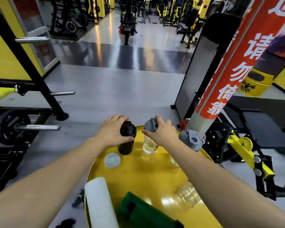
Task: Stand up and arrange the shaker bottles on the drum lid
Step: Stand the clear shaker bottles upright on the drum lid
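Left hand (113, 130) clamps black shaker (126, 139) | right hand (163, 131) grips clear shaker's grey cap (150, 125) | both steadied upright at drum lid's (138, 171) far edge.

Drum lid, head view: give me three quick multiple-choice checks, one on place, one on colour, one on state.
1. What lies at the lid's near-left edge?
A. white bottle
B. red bottle
C. barbell plate

2. What colour is the bottle under the left hand?
A. black
B. white
C. orange

3. How is the green bottle?
A. upright
B. lying down
C. held

Key: 1 A, the white bottle lies on the drum lid. 2 A, the left hand grips the black bottle. 3 B, the green bottle lies down; the right hand holds the clear bottle.
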`<act>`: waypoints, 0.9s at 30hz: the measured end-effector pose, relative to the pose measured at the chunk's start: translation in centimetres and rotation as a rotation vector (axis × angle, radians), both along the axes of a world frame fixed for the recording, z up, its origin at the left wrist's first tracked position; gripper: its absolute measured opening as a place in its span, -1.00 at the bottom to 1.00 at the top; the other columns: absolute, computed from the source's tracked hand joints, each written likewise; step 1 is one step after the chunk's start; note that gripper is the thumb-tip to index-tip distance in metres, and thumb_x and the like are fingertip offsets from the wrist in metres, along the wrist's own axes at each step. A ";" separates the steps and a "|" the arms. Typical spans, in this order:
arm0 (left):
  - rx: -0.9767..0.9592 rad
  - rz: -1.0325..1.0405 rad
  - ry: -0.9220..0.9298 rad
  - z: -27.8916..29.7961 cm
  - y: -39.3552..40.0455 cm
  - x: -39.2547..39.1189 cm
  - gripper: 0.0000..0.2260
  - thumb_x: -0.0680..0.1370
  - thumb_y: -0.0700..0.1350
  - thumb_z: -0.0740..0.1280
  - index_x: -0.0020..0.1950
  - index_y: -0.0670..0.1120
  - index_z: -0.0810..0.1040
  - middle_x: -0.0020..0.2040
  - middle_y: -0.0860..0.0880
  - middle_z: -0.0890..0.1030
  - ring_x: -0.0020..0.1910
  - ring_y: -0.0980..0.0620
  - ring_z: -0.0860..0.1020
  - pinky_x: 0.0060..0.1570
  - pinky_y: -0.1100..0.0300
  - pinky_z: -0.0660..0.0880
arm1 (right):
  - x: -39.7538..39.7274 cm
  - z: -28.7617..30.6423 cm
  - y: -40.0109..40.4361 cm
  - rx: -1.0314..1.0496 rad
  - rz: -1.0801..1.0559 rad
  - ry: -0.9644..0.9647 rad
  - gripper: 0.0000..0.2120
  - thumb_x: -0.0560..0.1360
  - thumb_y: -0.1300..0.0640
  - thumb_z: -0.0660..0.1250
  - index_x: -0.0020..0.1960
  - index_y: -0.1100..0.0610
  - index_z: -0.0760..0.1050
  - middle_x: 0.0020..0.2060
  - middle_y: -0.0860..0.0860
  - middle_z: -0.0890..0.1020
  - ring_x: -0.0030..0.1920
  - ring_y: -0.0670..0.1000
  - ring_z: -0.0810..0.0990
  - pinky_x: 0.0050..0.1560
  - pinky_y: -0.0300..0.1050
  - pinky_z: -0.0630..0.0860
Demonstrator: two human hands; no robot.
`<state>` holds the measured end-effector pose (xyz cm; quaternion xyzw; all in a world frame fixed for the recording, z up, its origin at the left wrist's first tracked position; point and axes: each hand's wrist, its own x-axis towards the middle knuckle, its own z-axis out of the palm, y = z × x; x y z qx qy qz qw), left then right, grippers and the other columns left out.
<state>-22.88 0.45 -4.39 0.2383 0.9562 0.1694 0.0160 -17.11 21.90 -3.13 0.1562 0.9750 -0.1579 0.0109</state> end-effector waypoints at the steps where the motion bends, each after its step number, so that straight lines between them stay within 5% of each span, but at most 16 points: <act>1: -0.007 -0.007 -0.056 -0.3 -0.1 -0.3 -0.12 0.30 0.36 0.45 0.52 0.05 0.28 0.48 0.00 0.37 0.45 -0.11 0.34 0.40 -0.03 0.31 | 0.1 0.0 0.2 0.025 0.028 -0.008 -0.09 0.39 -0.46 0.31 0.56 -0.07 0.10 0.26 0.19 0.42 0.18 0.30 0.55 0.01 0.05 0.52; 7: 0.062 0.032 -0.221 -1.8 -0.1 -1.4 0.03 0.28 0.21 0.58 0.60 -0.01 0.12 0.54 -0.07 0.33 0.48 -0.13 0.33 0.44 -0.01 0.34 | -0.9 1.2 1.8 0.099 0.226 -0.137 0.12 0.28 -0.33 0.50 0.61 -0.11 -0.09 0.38 0.14 0.35 0.21 0.29 0.54 0.05 0.10 0.57; 11: 0.068 0.027 -0.241 -2.1 -0.1 -1.8 0.06 0.23 0.21 0.61 0.59 -0.02 0.16 0.50 -0.06 0.39 0.44 -0.13 0.38 0.38 0.01 0.37 | -1.5 1.3 2.5 0.022 0.296 -0.135 0.05 0.30 -0.16 0.58 0.60 -0.12 0.04 0.31 0.13 0.43 0.20 0.23 0.52 0.00 -0.04 0.47; 16: 0.132 0.028 -0.210 -2.1 0.2 -1.9 -0.03 0.18 0.19 0.63 0.49 0.01 0.29 0.37 -0.03 0.53 0.31 -0.12 0.49 0.27 0.00 0.49 | -1.6 1.0 2.8 -0.004 0.292 -0.081 0.04 0.27 -0.20 0.60 0.58 -0.09 0.12 0.31 0.11 0.49 0.25 0.20 0.51 0.10 0.01 0.50; 27: 0.128 0.014 -0.264 -1.6 0.2 -2.3 0.04 0.25 0.12 0.64 0.60 -0.01 0.16 0.49 -0.05 0.42 0.43 -0.12 0.40 0.36 0.06 0.36 | -2.0 0.6 2.8 0.008 0.293 -0.072 0.07 0.29 -0.22 0.58 0.61 -0.10 0.04 0.33 0.12 0.48 0.25 0.22 0.51 0.10 0.02 0.50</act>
